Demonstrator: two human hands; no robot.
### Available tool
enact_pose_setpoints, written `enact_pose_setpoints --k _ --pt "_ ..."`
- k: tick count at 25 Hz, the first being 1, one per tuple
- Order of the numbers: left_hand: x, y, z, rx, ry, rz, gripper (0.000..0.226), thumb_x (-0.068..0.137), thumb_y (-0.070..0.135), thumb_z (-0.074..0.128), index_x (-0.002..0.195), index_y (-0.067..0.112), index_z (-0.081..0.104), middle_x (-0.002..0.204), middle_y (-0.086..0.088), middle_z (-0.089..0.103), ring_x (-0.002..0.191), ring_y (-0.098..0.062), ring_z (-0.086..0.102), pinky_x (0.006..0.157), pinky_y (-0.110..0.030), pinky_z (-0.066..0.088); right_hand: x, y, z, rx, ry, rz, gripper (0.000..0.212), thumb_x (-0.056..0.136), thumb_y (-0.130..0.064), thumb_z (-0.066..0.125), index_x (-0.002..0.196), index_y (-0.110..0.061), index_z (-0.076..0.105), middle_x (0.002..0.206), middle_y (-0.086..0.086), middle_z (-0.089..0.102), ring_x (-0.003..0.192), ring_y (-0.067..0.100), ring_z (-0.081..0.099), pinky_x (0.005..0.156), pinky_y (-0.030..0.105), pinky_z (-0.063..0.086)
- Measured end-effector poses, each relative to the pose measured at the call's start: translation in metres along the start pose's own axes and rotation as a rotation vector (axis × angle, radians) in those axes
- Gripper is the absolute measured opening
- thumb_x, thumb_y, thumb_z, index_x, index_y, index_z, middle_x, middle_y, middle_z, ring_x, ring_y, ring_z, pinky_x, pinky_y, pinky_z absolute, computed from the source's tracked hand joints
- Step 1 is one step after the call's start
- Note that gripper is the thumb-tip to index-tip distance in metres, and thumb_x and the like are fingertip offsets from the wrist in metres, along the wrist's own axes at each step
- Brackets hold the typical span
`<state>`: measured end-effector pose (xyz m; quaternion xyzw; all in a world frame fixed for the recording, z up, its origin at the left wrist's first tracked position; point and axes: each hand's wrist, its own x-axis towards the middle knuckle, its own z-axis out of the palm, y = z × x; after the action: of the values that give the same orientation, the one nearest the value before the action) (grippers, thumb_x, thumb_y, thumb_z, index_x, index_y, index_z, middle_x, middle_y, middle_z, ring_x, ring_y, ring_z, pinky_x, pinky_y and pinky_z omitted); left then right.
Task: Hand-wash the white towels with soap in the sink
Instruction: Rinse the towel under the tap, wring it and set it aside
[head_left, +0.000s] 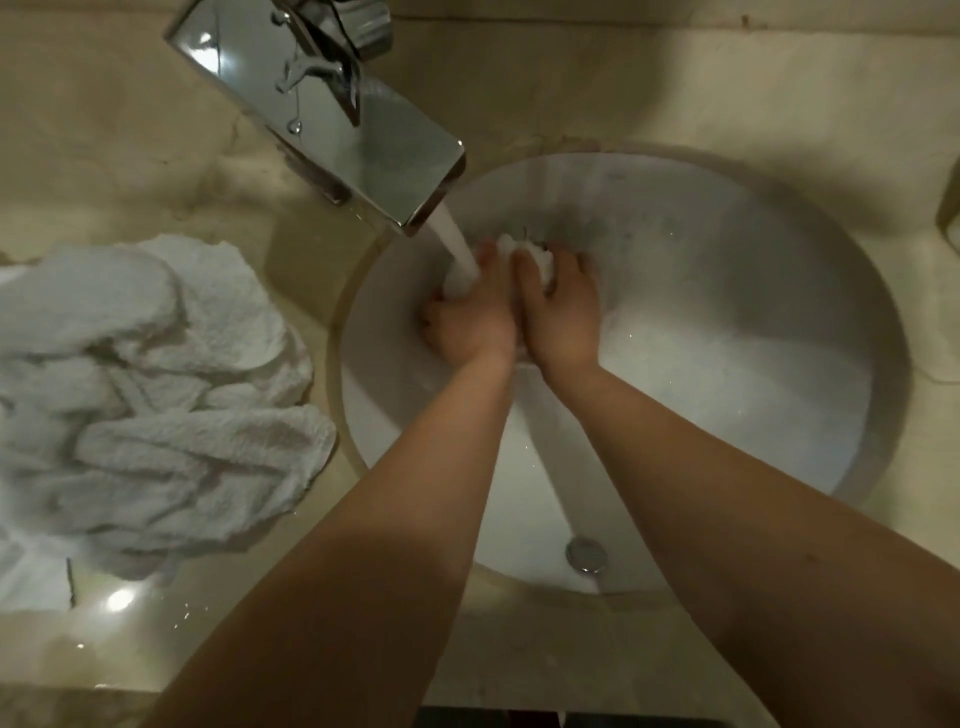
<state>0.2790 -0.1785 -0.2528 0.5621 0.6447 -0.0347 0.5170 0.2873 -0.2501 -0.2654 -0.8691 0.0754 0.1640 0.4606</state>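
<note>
Both my hands are down in the round white sink (727, 291), pressed side by side around a small bunched white towel (524, 254). My left hand (470, 317) grips its left part, right under the running water (457, 244). My right hand (563, 306) curls over its right part, and a tuft of cloth shows above my fingers. Most of the towel is hidden between my palms. No soap is visible.
A chrome faucet (332, 114) juts over the sink's left rim from the upper left. A heap of several white towels (156, 395) lies on the wet beige counter (130, 639) to the left. The overflow ring (586, 555) sits on the sink's near wall.
</note>
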Motion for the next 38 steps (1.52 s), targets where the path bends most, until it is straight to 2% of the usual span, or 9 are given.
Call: enact_pose_setpoints --k 7,11,14,22,25,27,31,36,38 --pt "-0.018 0.006 -0.02 -0.277 -0.164 0.299 0.034 0.082 0.045 0.077 0.107 0.024 0.067 0.083 0.017 0.069 0.073 0.014 0.063 0.072 -0.012 0.048 -0.015 -0.013 -0.004 0.161 0.129 -0.162 0.055 0.085 -0.054 0.047 0.112 -0.007 0.059 0.108 0.005 0.053 0.1 0.023 0.055 0.086 0.032 0.047" --pt "-0.023 0.008 -0.031 -0.284 -0.033 0.558 0.042 0.077 0.055 0.07 0.103 0.023 0.06 0.098 0.006 0.071 0.091 -0.009 0.067 0.088 -0.029 0.052 -0.004 -0.029 -0.001 0.248 0.04 -0.189 0.043 0.094 -0.04 0.047 0.125 -0.012 0.057 0.12 0.005 0.058 0.108 0.014 0.054 0.094 0.022 0.043" --pt "-0.006 0.0 -0.033 -0.137 -0.016 0.75 0.06 0.08 0.058 0.061 0.114 0.008 0.061 0.107 -0.005 0.068 0.101 -0.018 0.064 0.092 -0.036 0.051 0.0 -0.022 0.003 0.154 -0.025 -0.196 0.024 0.091 -0.035 0.043 0.09 -0.021 0.062 0.089 -0.001 0.062 0.088 0.018 0.054 0.081 0.036 0.045" --pt "0.016 -0.01 -0.034 -0.13 -0.147 0.778 0.046 0.095 0.038 0.046 0.095 -0.003 0.07 0.089 -0.017 0.072 0.088 -0.029 0.07 0.079 -0.048 0.055 0.001 -0.034 0.002 0.132 0.01 -0.243 0.037 0.089 -0.033 0.043 0.105 -0.015 0.071 0.104 0.001 0.069 0.102 0.02 0.061 0.089 0.037 0.05" --pt "0.01 0.002 -0.027 -0.162 -0.319 0.583 0.037 0.1 0.032 0.046 0.111 0.002 0.064 0.099 0.005 0.063 0.083 0.012 0.06 0.079 -0.01 0.046 -0.003 -0.027 0.012 -0.011 0.025 -0.196 0.05 0.086 -0.058 0.042 0.1 -0.018 0.069 0.103 0.001 0.066 0.097 0.022 0.061 0.081 0.033 0.049" --pt "0.009 -0.005 -0.014 -0.103 -0.327 0.556 0.038 0.101 0.03 0.045 0.127 0.006 0.058 0.106 0.014 0.053 0.083 0.017 0.048 0.082 0.0 0.037 -0.001 -0.015 0.016 0.013 0.047 -0.118 0.053 0.087 -0.061 0.043 0.109 -0.018 0.065 0.112 0.003 0.063 0.098 0.022 0.061 0.08 0.031 0.048" --pt "0.002 -0.008 -0.004 -0.244 -0.325 0.523 0.033 0.092 0.035 0.055 0.109 0.009 0.067 0.1 0.001 0.072 0.098 -0.015 0.067 0.093 -0.03 0.052 0.015 0.006 0.014 -0.143 0.019 -0.134 0.045 0.095 -0.045 0.049 0.123 -0.012 0.059 0.12 0.008 0.061 0.108 0.022 0.058 0.083 0.021 0.039" --pt "0.029 -0.022 0.011 0.029 -0.355 0.649 0.053 0.089 0.048 0.052 0.122 0.008 0.059 0.115 -0.011 0.063 0.108 -0.018 0.059 0.097 -0.012 0.038 0.03 0.007 0.014 -0.346 0.188 -0.424 0.032 0.087 -0.027 0.052 0.083 0.001 0.067 0.076 0.021 0.066 0.069 0.036 0.064 0.066 0.033 0.043" --pt "0.032 -0.024 0.014 0.098 -0.277 0.731 0.059 0.095 0.055 0.045 0.122 0.005 0.062 0.118 -0.014 0.065 0.111 -0.015 0.056 0.1 -0.02 0.039 0.037 0.011 0.011 -0.421 0.235 -0.604 0.022 0.083 -0.019 0.057 0.073 -0.001 0.066 0.064 0.017 0.064 0.057 0.033 0.063 0.057 0.03 0.048"
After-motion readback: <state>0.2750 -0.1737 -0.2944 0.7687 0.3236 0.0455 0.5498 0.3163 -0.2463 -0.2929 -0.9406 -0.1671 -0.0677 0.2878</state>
